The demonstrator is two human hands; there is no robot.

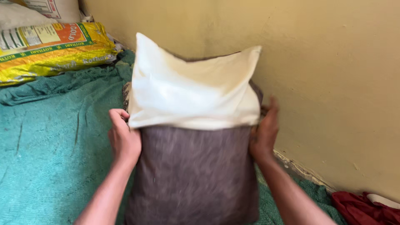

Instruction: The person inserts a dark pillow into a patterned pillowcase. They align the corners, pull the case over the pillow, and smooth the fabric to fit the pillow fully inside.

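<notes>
A grey-brown pillow (196,175) stands on end in front of me, its upper half covered by a cream white pillowcase (187,87). My left hand (123,139) grips the lower left edge of the pillowcase against the pillow's side. On the pillow's right side, my right hand (263,133) holds the pillowcase's lower right edge. The case's open hem runs straight across between my two hands. The pillow's top is hidden inside the case.
A teal green blanket (50,146) covers the surface below. A yellow printed sack (50,48) lies at the back left, with a white sack (46,7) behind it. A tan wall (333,83) rises close on the right. Red cloth (362,208) lies at the lower right.
</notes>
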